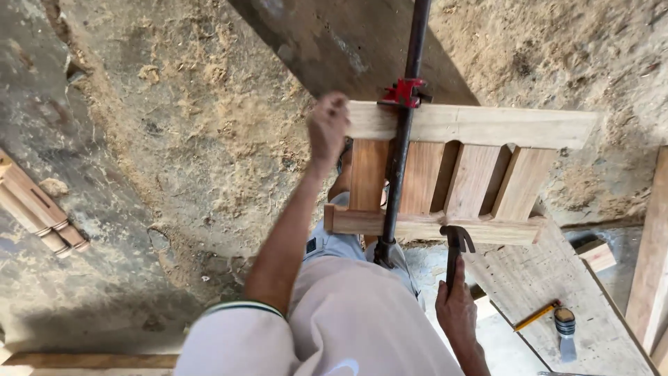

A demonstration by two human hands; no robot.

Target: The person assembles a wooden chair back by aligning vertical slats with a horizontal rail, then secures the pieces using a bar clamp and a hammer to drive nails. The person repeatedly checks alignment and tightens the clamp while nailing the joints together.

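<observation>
A slatted wooden frame stands in front of me, squeezed by a long black bar clamp with a red jaw at the top rail. My left hand is closed on the left end of the upper rail. My right hand grips the handle of a black claw hammer, whose head rests against the lower rail. My light trousers fill the lower middle of the view.
A sawdust-covered concrete floor lies all around. A board at the lower right carries a yellow pencil and a chisel. Turned wooden legs lie at the left. Planks stand at the right edge and bottom left.
</observation>
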